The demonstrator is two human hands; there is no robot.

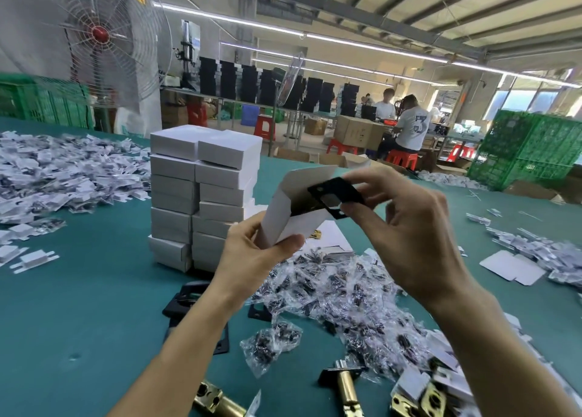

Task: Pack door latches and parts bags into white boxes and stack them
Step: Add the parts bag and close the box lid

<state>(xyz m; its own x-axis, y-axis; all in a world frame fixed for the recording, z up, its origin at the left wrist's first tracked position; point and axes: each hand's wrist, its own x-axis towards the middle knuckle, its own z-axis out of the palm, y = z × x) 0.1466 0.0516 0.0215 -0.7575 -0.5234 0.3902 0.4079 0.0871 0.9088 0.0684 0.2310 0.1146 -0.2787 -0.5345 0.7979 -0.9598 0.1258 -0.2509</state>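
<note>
My left hand (255, 253) grips an open white box (296, 208) by its lower end, held up above the table. My right hand (406, 224) pinches a door latch by its black faceplate (337, 196), whose far end sits inside the box's open mouth. Behind the box stands a stack of closed white boxes (201, 199), two columns wide. A heap of clear parts bags (340, 287) with dark screws lies below my hands. Brass latches (346, 388) lie at the near edge of the table.
Black plates (185, 300) lie on the green table (78, 290) under my left forearm. Flat white box blanks (56, 177) are heaped at left and more at right (516, 265). A large fan (100, 35) stands at back left; green crates (532, 145) and seated workers are at back right.
</note>
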